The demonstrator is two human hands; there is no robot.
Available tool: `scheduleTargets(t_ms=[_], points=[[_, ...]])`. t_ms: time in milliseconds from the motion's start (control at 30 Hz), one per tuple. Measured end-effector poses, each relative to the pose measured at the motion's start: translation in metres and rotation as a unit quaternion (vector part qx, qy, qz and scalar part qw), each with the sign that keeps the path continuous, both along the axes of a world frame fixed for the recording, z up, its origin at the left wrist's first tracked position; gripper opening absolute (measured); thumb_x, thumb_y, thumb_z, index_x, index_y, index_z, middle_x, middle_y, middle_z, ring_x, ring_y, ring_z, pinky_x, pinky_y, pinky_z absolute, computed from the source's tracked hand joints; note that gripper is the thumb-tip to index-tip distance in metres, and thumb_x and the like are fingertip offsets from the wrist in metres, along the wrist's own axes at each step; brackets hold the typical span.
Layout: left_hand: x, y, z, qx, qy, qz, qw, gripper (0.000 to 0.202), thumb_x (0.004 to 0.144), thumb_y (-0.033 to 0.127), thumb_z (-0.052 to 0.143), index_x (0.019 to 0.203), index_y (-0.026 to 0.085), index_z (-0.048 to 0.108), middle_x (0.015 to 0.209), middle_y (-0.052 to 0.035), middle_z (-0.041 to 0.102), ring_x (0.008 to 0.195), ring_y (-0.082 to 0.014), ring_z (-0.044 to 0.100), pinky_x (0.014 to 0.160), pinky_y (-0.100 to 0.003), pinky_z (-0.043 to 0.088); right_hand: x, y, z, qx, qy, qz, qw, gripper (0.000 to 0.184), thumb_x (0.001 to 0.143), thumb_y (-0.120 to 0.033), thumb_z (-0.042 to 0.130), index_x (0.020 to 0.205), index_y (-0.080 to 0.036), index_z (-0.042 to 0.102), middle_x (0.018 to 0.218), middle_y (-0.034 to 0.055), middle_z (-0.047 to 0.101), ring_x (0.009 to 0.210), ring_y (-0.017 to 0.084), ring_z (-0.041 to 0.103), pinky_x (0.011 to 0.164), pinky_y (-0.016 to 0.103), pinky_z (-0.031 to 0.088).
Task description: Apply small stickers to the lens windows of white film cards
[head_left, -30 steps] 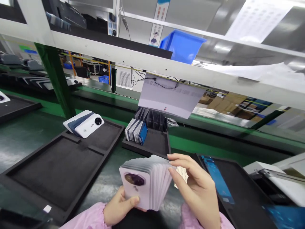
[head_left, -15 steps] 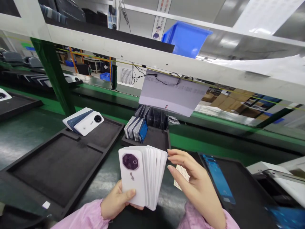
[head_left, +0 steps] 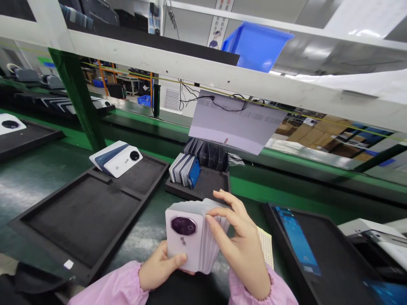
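Observation:
My left hand (head_left: 163, 264) grips a fanned stack of white phone back covers (head_left: 182, 248) from below, thumb on the front one. That front cover has a dark purple camera area (head_left: 183, 226) and small lettering under it. At the stack's upper right edge is my right hand (head_left: 243, 243), thumb and index fingertips pinched together on the edge of a cover, the other fingers raised. Exactly how many covers the pinch takes in is hidden. Behind the hands, a small black tray (head_left: 211, 182) holds upright white covers (head_left: 181, 169) and a blue-faced piece (head_left: 194, 173).
A long black tray (head_left: 79, 228) lies on the left, with white and blue-grey covers (head_left: 117, 159) leaning at its far end. On the right, another black tray (head_left: 332, 237) holds a blue-filmed panel (head_left: 299, 239). A dotted sticker sheet (head_left: 265, 245) lies beside my right wrist.
My right hand has moved left onto the stack's edge, its thumb and index finger closing there. The view has shifted slightly; my left hand still holds the stack.

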State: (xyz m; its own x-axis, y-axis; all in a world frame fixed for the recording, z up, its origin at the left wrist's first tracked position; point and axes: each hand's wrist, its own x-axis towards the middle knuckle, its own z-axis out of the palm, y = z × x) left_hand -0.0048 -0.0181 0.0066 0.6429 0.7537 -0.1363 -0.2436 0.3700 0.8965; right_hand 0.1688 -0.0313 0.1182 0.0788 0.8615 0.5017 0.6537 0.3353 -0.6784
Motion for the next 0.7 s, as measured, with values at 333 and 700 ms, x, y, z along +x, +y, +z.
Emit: scheduleTargets(t_ms=[333, 700], points=[[-0.002, 0.001, -0.007, 0.032, 0.014, -0.018, 0.999, 0.038, 0.075, 0.043, 0.063, 0.095, 0.011, 0.067, 0.082, -0.0102, 0.071, 0.072, -0.0196, 0.066, 0.071, -0.035, 0.055, 0.009, 0.003, -0.001, -0.044, 0.04, 0.019, 0.998, 0.01, 0.081, -0.022, 0.054, 0.079, -0.025, 0.063, 0.121, 0.0048, 0.054, 0.119, 0.026, 0.044, 0.098, 0.047, 0.035], [-0.002, 0.002, -0.005, -0.02, -0.022, -0.07, 0.997, 0.042, 0.072, 0.041, 0.066, 0.103, 0.013, 0.065, 0.077, -0.01, 0.071, 0.065, -0.0194, 0.068, 0.061, -0.031, 0.055, 0.012, 0.012, -0.005, -0.064, 0.011, 0.017, 0.998, 0.005, 0.079, -0.021, 0.054, 0.081, -0.022, 0.059, 0.118, 0.0082, 0.054, 0.117, 0.026, 0.045, 0.097, 0.046, 0.036]])
